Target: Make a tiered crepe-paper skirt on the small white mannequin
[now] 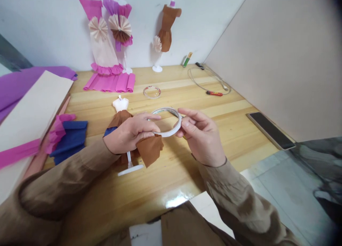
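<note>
A thin white tape ring (171,132) is held between both hands above the wooden table (187,174). My left hand (128,132) grips its left side and also pinches a piece of brown crepe paper (150,149). My right hand (201,135) pinches the ring's right rim with thumb and forefinger. Just behind my left hand stands a small white mannequin (120,104) on a stand (130,169), dressed in brown and blue paper.
Three paper-dressed mannequins (103,43) stand against the back wall. A second tape ring (151,92) lies mid-table. Pink, purple, cream and blue paper sheets (70,141) lie at left. A phone (270,129), a cable (205,80) and a red tool (213,93) lie at right.
</note>
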Demonstrator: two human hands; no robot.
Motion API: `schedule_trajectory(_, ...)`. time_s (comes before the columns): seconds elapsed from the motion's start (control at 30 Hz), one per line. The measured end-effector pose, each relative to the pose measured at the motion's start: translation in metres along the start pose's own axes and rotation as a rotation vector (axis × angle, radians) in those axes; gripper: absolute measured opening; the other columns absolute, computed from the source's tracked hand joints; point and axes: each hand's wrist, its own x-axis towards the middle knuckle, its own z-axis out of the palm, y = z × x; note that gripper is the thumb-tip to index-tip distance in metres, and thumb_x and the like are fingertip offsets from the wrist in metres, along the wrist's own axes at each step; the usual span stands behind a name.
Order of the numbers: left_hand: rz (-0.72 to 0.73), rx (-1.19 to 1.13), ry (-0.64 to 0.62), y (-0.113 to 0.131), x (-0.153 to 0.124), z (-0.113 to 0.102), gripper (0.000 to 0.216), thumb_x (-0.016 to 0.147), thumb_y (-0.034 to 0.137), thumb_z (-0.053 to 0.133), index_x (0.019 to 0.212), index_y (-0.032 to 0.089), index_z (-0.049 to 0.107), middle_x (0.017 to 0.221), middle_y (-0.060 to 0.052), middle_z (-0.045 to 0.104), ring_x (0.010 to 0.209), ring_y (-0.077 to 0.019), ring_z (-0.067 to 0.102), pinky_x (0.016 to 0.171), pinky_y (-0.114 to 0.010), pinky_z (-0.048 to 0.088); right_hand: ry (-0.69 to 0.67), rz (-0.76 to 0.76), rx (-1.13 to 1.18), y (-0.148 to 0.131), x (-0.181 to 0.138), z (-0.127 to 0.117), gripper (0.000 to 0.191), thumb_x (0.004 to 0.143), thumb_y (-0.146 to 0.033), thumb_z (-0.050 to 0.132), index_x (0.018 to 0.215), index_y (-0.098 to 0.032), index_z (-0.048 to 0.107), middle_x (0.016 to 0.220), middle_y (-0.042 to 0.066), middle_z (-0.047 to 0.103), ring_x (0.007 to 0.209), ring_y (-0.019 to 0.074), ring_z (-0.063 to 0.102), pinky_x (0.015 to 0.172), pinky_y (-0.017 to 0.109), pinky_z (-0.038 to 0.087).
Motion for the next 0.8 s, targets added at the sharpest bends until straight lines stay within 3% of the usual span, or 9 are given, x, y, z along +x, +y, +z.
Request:
schedule_trajectory(0.13, 0.038, 0.119, -0.054, 0.003, 0.002, -0.002, 0.021, 0.099, 0.02, 0.05, 0.1, 0.018, 0.07, 0.1, -0.01, 0.077, 0.13, -0.0266, 0.06, 0.111, -0.043, 0.044, -0.056, 0.018, 0.057, 0.0, -0.001, 0.0, 0.043, 0.071, -0.028, 0.085, 0.112, -0.026, 0.072, 0.072, -0.004, 0.068, 0.057, 0.0093, 0.06, 0.057, 0.026, 0.053)
schedule_trajectory(0.27, -0.03, 0.178, -0.111, 0.005, 0.002, -0.001, 0.022, 0.099, 0.021, 0.047, 0.1, 0.02, 0.07, 0.104, -0.007, 0.078, 0.134, -0.0274, 0.057, 0.116, -0.048, 0.037, -0.106, -0.092, 0.03, 0.006, -0.002, -0.002, 0.05, 0.071, -0.024, 0.085, 0.119, -0.027, 0.071, 0.077, -0.003, 0.069, 0.059, 0.009, 0.061, 0.054, 0.024, 0.054)
schedule_trajectory(0.43, -0.089, 0.188, -0.169, 0.006, 0.001, 0.0, 0.026, 0.1, 0.023, 0.044, 0.103, 0.022, 0.07, 0.108, -0.006, 0.077, 0.138, -0.0263, 0.052, 0.119, -0.047, 0.031, -0.044, -0.265, -0.098, 0.011, -0.006, -0.002, 0.035, 0.075, -0.021, 0.082, 0.109, -0.025, 0.077, 0.08, 0.001, 0.072, 0.064, 0.0111, 0.065, 0.058, 0.026, 0.057)
schedule_trajectory(0.6, -0.081, 0.172, -0.146, 0.007, 0.001, 0.001, 0.026, 0.1, 0.024, 0.045, 0.107, 0.021, 0.07, 0.108, -0.007, 0.077, 0.135, -0.026, 0.055, 0.12, -0.048, 0.031, 0.006, -0.372, -0.234, 0.009, -0.009, -0.002, 0.023, 0.079, -0.019, 0.078, 0.102, -0.024, 0.077, 0.08, 0.002, 0.073, 0.063, 0.0129, 0.066, 0.06, 0.03, 0.059)
schedule_trajectory(0.7, -0.028, 0.176, -0.121, 0.008, 0.001, 0.001, 0.027, 0.099, 0.021, 0.045, 0.109, 0.02, 0.07, 0.109, -0.009, 0.077, 0.13, -0.0242, 0.059, 0.117, -0.044, 0.037, -0.04, -0.443, -0.452, 0.006, -0.011, -0.002, 0.029, 0.083, -0.018, 0.071, 0.111, -0.023, 0.075, 0.084, 0.003, 0.074, 0.066, 0.0137, 0.066, 0.061, 0.03, 0.058)
schedule_trajectory(0.8, -0.028, 0.212, -0.109, 0.011, 0.001, 0.002, 0.027, 0.1, 0.023, 0.044, 0.105, 0.02, 0.071, 0.104, -0.008, 0.077, 0.126, -0.0237, 0.062, 0.113, -0.043, 0.042, -0.082, -0.56, -0.682, 0.002, -0.012, -0.001, 0.021, 0.083, -0.019, 0.07, 0.104, -0.019, 0.075, 0.08, 0.003, 0.073, 0.063, 0.0136, 0.065, 0.061, 0.029, 0.057)
